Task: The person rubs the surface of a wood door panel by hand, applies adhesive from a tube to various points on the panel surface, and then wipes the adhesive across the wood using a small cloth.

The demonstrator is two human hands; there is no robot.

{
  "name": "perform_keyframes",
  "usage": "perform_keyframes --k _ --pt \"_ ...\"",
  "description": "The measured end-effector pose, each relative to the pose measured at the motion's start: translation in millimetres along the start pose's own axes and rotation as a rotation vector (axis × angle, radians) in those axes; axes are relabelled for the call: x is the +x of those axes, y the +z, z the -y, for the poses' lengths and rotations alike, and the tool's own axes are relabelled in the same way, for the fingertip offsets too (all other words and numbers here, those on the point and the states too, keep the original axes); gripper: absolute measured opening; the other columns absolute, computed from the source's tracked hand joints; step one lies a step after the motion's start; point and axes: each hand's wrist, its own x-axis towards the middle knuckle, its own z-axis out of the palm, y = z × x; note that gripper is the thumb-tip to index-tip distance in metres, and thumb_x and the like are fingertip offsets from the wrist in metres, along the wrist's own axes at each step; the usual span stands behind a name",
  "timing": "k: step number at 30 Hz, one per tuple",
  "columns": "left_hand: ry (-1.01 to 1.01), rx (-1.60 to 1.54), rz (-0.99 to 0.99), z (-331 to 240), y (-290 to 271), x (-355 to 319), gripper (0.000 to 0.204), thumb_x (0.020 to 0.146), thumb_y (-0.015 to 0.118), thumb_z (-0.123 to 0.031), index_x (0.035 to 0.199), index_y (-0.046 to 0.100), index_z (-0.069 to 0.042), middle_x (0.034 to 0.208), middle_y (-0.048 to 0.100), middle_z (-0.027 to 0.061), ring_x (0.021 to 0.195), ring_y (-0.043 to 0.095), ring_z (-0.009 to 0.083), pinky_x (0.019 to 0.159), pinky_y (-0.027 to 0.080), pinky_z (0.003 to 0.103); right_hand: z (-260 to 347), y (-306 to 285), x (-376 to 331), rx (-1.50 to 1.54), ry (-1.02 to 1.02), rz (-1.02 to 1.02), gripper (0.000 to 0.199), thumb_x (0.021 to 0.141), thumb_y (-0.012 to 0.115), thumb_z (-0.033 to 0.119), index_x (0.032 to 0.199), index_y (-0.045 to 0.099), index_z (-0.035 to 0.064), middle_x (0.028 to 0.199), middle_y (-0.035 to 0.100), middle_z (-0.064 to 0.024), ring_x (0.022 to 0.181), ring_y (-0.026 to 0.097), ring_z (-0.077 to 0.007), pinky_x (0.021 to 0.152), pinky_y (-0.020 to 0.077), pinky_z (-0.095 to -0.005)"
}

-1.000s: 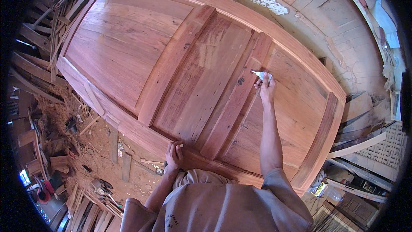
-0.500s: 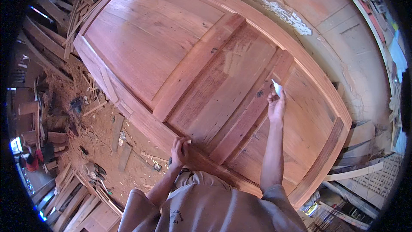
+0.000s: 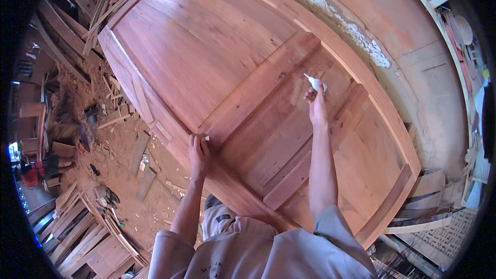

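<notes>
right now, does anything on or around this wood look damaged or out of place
Yes: a dark blemish marks the wooden crosspiece left of the white bottle, interrupting the reddish-brown surface. On the floor, scrap wood lies scattered at odd angles.

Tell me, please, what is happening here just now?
A person is leaning over a large wooden panel. The right hand holds a small white bottle, tilted, above the middle section between two crosspieces; I cannot tell whether its thin tip touches the wood. The left hand is at the near edge of the panel, with a small pale thing at the fingertips, too small to identify. To the left, wood scraps lie on the floor.
</notes>
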Motion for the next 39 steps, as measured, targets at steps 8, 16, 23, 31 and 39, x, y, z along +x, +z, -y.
perform_keyframes --k 8,16,23,31,39 --pt "-0.070 -0.018 0.011 1 -1 4 0.019 0.096 0.045 -0.008 0.086 0.057 0.003 0.083 0.054 0.0183 0.078 0.054 0.0361 0.070 0.045 0.044 -12 25 73 -0.373 -0.153 0.119 0.033 0.095 0.058 0.040 0.094 0.057 0.0071 0.068 0.055 0.0008 0.057 0.057 -0.0109 0.050 0.0473 -0.0245" --pt "-0.030 -0.008 0.052 2 -1 5 0.018 0.095 0.046 -0.007 0.083 0.055 0.003 0.083 0.052 0.0176 0.076 0.052 0.0354 0.068 0.044 0.043 -19 33 85 -0.539 -0.199 0.060 0.036 0.097 0.054 0.038 0.097 0.059 0.0017 0.068 0.054 -0.0008 0.057 0.056 -0.0107 0.050 0.0481 -0.0262" --pt "-0.054 -0.033 0.039 7 -1 5 0.019 0.095 0.046 -0.008 0.082 0.055 0.003 0.082 0.051 0.0175 0.075 0.052 0.0357 0.067 0.043 0.043 -20 35 84 -0.585 -0.197 0.047 0.036 0.097 0.054 0.039 0.098 0.059 0.0025 0.067 0.055 -0.0006 0.056 0.057 -0.0111 0.051 0.0473 -0.0257" --pt "-0.080 -0.045 0.047 0 -3 8 0.019 0.096 0.047 -0.008 0.082 0.055 0.003 0.082 0.051 0.0178 0.074 0.052 0.0360 0.066 0.043 0.043 -21 33 88 -0.597 -0.201 0.060 0.036 0.097 0.054 0.039 0.098 0.058 0.0034 0.066 0.055 -0.0004 0.055 0.057 -0.0110 0.051 0.0480 -0.0256" --pt "-0.080 -0.058 0.041 0 -3 8 0.020 0.096 0.046 -0.009 0.083 0.055 0.003 0.082 0.050 0.0186 0.074 0.051 0.0371 0.066 0.042 0.044 -20 34 88 -0.600 -0.197 0.063 0.034 0.098 0.054 0.036 0.098 0.058 0.0032 0.066 0.055 -0.0004 0.055 0.057 -0.0109 0.052 0.0489 -0.0261"
